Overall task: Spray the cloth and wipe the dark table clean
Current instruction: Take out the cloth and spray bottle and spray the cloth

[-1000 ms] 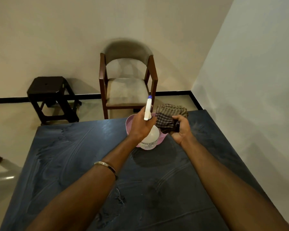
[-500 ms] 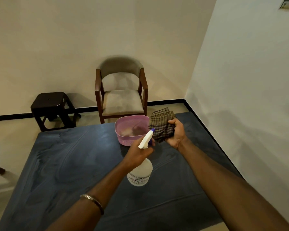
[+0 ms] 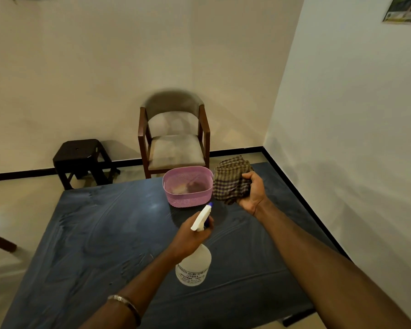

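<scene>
Nozzle aim decided the coming squeeze: the left hand [image 3: 190, 238] was clamped around the neck of the spray bottle [image 3: 193, 267], its long axis tilted so the tip pointed toward one o'clock. There, apart from the nozzle, the checked cloth [image 3: 230, 180] sat bunched in the right hand's [image 3: 252, 193] closed grip, above the dark table [image 3: 93, 233], just beside the pink basket [image 3: 188, 198]. Counted: one bottle, one cloth, one basket.
</scene>
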